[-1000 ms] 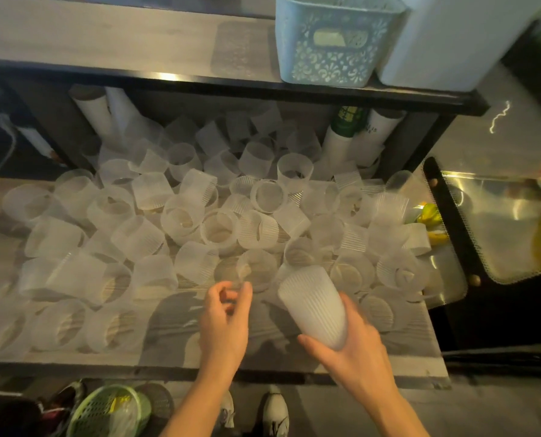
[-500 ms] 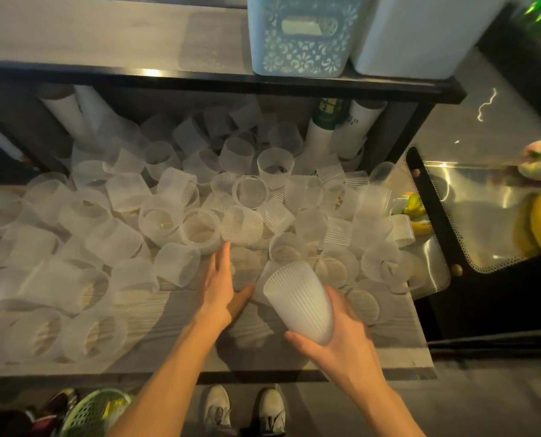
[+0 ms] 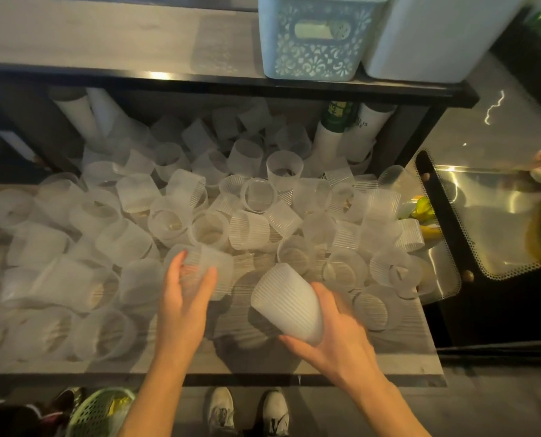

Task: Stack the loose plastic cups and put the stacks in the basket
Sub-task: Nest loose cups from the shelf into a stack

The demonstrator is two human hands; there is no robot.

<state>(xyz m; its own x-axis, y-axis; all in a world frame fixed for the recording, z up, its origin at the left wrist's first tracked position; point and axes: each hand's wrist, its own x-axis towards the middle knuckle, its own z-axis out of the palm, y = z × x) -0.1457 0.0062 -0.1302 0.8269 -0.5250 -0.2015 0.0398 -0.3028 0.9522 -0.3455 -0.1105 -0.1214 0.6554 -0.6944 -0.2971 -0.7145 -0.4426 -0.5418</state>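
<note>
I see right grip [image 3: 332, 329] holding stack of ribbed cups [image 3: 289, 302], left grip [image 3: 184, 298] pinching loose cup [image 3: 214, 272] on counter [image 3: 294, 364], basket [image 3: 316, 36] on shelf above

We are extending both bare forearms forward: our left hand [image 3: 185, 288] curling fingers around a ribbed cup [image 3: 214, 272], our right hand [image 3: 332, 335] gripping a cup stack [image 3: 286, 302].
</note>
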